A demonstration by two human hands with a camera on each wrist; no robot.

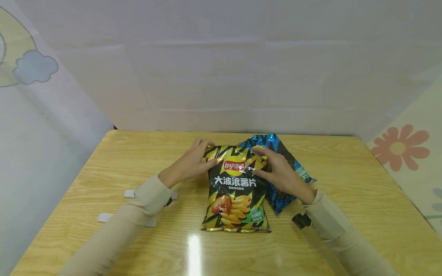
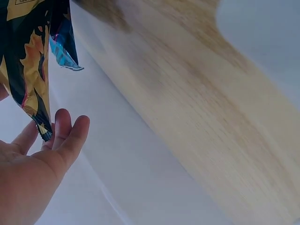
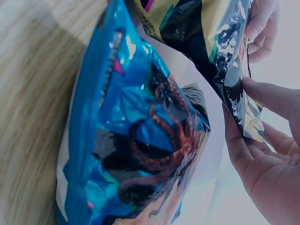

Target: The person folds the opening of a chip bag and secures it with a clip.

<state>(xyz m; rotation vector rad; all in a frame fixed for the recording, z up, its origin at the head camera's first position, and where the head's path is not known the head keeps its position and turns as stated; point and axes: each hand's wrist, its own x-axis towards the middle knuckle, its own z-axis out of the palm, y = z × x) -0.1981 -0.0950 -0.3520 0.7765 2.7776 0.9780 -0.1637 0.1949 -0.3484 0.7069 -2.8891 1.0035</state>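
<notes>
We pinch the upper sides of the yellow-and-black foil chip bag (image 1: 229, 191) with the left hand (image 1: 191, 163) and right hand (image 1: 284, 174). It sits between both hands, partly covering the blue-and-black foil bag (image 1: 279, 201) at its right.

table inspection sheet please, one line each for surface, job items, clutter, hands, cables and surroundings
surface: wooden table, bright glare streak at the near side
job items: yellow and black chip bag, its printed front showing in the head view; blue chip bag partly covered by it there
clutter: white strips on the left, partly hidden by the left sleeve
hands: left hand holds the yellow and black bag at its far left corner; right hand pinches its right edge
cables: nothing seen
surroundings: pale backdrop, printed cloud left, red flower right
</notes>
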